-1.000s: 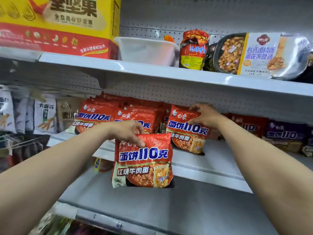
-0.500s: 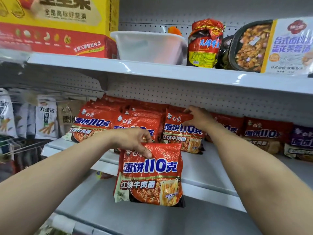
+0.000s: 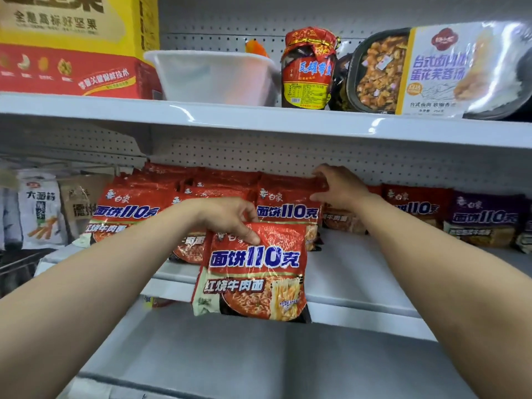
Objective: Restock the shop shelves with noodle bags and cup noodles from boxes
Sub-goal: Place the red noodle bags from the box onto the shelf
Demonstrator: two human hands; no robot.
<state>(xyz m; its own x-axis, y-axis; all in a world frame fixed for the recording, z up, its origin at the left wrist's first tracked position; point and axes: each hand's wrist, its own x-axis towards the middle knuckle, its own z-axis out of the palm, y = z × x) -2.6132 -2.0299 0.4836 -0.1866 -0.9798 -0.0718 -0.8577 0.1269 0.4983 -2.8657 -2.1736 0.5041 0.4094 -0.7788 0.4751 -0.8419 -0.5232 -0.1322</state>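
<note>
The left hand (image 3: 230, 223) pinched the top edge of a red plastic noodle bag (image 3: 253, 277), which hung upright below that grip. Bare white metal shelf (image 3: 359, 272) lay just beyond and rightward. The right hand (image 3: 341, 190) touched a shelved red bag (image 3: 288, 210); whether it held the bag was unclear.

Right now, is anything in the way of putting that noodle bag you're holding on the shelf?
Nothing visible blocks it. The noodle bag, pinched by the left hand, hangs at the front edge of the shelf, with bare shelf beside it. Standing red bags fill the back; the right hand holds one's top.
</note>
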